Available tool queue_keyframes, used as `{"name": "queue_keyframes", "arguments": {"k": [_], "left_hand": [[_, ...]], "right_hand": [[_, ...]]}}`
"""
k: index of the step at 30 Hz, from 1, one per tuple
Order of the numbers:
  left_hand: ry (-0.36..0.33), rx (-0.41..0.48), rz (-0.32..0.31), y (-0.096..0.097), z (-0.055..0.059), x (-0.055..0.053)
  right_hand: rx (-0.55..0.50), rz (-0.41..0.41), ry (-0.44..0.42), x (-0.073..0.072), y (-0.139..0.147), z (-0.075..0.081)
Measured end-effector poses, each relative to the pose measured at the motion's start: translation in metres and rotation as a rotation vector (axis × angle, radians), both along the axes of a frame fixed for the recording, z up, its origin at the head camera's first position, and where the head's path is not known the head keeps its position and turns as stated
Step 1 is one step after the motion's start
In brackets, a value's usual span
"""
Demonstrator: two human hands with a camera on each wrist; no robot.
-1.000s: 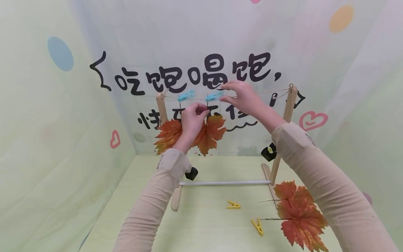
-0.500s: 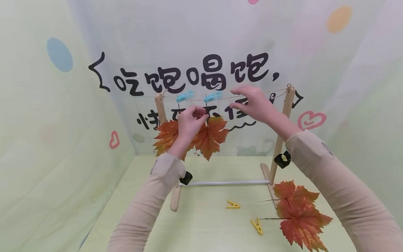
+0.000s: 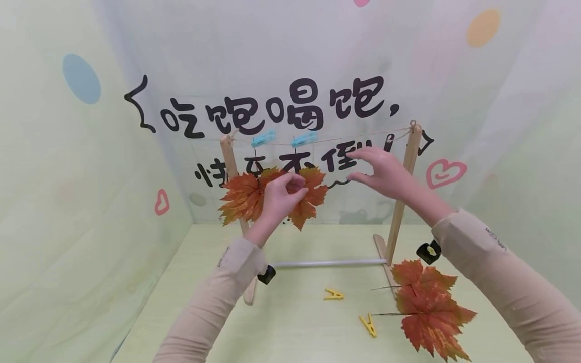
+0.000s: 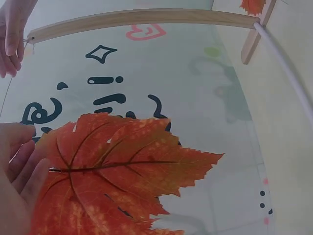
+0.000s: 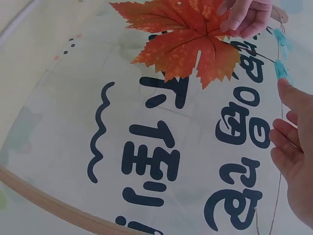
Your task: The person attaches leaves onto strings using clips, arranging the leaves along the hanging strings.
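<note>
Two orange-red artificial maple leaves hang by their stems from a thin string (image 3: 347, 138). Light-blue clothespins hold them there, a left clothespin (image 3: 263, 139) and a right clothespin (image 3: 304, 139). My left hand (image 3: 282, 197) is in front of the right-hand leaf (image 3: 314, 197) and overlaps it, fingers loosely bent with nothing visible between them. The left-hand leaf (image 3: 242, 195) is partly behind that hand. My right hand (image 3: 385, 170) is held in the air below the string near the right post, thumb and fingers spread apart and holding nothing.
The string runs between a left wooden post (image 3: 229, 157) and a right wooden post (image 3: 410, 151), joined low down by a white rod (image 3: 331, 263). On the table (image 3: 190, 312) lie two yellow clothespins (image 3: 334, 295) and two more maple leaves (image 3: 431, 310) at the right.
My right hand has moved away from the right blue clothespin, to the right and down. My left hand has slid down from the stem to the leaf. Both leaves stay hanging.
</note>
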State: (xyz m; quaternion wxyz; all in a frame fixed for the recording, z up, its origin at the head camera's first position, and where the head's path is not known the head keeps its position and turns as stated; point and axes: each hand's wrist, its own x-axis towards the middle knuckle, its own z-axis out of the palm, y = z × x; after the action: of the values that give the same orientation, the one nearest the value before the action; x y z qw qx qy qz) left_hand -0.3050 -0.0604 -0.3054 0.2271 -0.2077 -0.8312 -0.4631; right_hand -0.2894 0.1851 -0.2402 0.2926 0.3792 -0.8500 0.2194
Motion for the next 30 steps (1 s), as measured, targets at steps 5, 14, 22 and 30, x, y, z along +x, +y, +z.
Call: {"name": "queue_keyframes", "arguments": {"k": [5,14,22,30], "left_hand": [[-0.038,-0.008,-0.017,0.005,-0.017,0.002],[-0.074,-0.033,-0.050,0.014,-0.049,0.007],[-0.107,-0.037,-0.114,0.027,-0.080,0.011],[-0.171,-0.105,-0.166,0.046,-0.105,0.018]], "right_hand": [[-0.003,0.063,0.070,0.002,0.007,-0.017],[0.010,0.062,0.015,0.014,0.022,-0.049],[0.007,-0.012,-0.088,0.022,0.039,-0.080],[0.005,-0.084,-0.173,0.030,0.057,-0.110]]}}
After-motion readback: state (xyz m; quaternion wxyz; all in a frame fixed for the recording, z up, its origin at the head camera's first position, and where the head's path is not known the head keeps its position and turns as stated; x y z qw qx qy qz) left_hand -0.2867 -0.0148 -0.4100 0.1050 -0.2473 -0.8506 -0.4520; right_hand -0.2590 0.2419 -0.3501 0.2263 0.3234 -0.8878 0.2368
